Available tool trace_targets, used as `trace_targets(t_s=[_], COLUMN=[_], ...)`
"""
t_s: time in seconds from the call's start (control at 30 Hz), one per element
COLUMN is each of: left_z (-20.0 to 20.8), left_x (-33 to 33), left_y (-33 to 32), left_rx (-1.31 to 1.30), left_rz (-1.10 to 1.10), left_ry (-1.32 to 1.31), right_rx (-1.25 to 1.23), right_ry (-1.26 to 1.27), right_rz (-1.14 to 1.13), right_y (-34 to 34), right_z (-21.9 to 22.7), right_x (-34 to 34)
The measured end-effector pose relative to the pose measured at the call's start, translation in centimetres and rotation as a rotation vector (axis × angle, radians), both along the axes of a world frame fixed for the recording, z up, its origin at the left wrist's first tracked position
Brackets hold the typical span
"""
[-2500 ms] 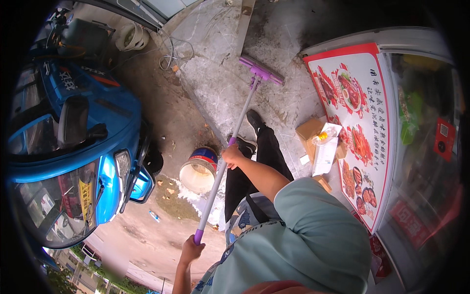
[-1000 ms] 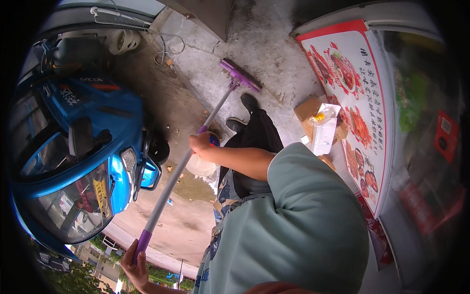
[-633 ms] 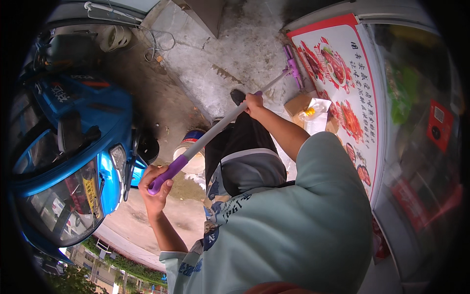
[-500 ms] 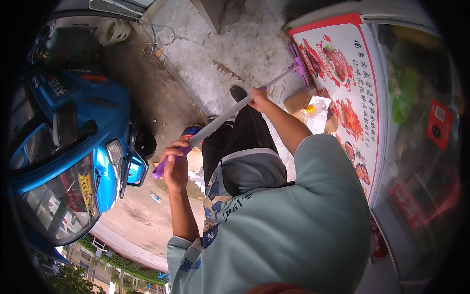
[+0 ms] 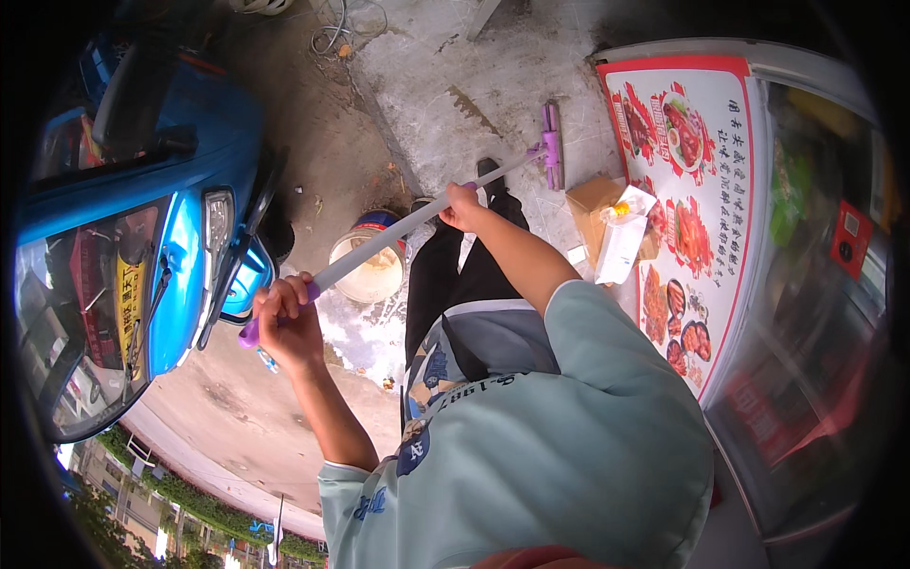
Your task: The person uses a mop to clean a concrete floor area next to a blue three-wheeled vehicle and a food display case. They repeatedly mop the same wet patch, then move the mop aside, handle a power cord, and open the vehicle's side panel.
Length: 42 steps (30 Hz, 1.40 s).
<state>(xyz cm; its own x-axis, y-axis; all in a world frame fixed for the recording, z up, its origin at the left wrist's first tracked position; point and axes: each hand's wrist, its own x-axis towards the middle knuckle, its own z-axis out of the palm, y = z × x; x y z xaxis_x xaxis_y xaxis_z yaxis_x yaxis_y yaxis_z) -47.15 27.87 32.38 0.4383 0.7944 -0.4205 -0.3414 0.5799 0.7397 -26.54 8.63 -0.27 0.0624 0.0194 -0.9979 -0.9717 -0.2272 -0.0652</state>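
Both of my hands hold a mop with a long pale grey pole [image 5: 379, 242]. My left hand [image 5: 287, 324] is closed around the purple grip at its upper end. Farther down the pole, my right hand [image 5: 461, 207] is wrapped around it near a purple collar. The narrow purple mop head [image 5: 551, 147] is at the far end, over the concrete beyond my right shoe [image 5: 491, 173]. I cannot tell how firmly it touches the ground. A round bucket [image 5: 339, 251] with a pale inside stands below the pole, left of my legs.
A blue vehicle [image 5: 180, 284] stands close on the left. To the right is a food stall with a red-bordered picture panel [image 5: 687, 237]. A cardboard box [image 5: 592, 204] and a white carton [image 5: 621, 245] lie at its foot. A cable [image 5: 332, 33] lies on the ground ahead.
The mop head has moved left, away from the stall panel. My left hand has shifted left with the grip, and the right hand moved slightly left. More of the bucket shows.
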Motion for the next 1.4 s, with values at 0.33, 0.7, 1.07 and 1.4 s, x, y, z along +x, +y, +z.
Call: trace_targets(t_s=[0.33,0.7,1.07,1.4], left_z=[17.8,22.4,13.2,7.4], left_x=[-16.3,-16.9,-14.3,-18.0], left_y=[5.4,-3.0,-16.4,-21.1], left_rx=[0.440,1.046,0.573,0.415], left_rz=[0.098,-0.311,-0.226,-0.226], left_ry=[0.090,0.095,-0.125,-0.167], right_rx=[0.303,0.436,0.216,0.109], right_ry=[0.153,0.128,0.011,0.057], right_rz=[0.282,0.223,0.053,0.132], right_y=[18.3,10.6,-13.1,-18.8], right_z=[12.0,16.9,14.1,9.7], right_x=[-23.5,-21.2,-12.5,-14.8])
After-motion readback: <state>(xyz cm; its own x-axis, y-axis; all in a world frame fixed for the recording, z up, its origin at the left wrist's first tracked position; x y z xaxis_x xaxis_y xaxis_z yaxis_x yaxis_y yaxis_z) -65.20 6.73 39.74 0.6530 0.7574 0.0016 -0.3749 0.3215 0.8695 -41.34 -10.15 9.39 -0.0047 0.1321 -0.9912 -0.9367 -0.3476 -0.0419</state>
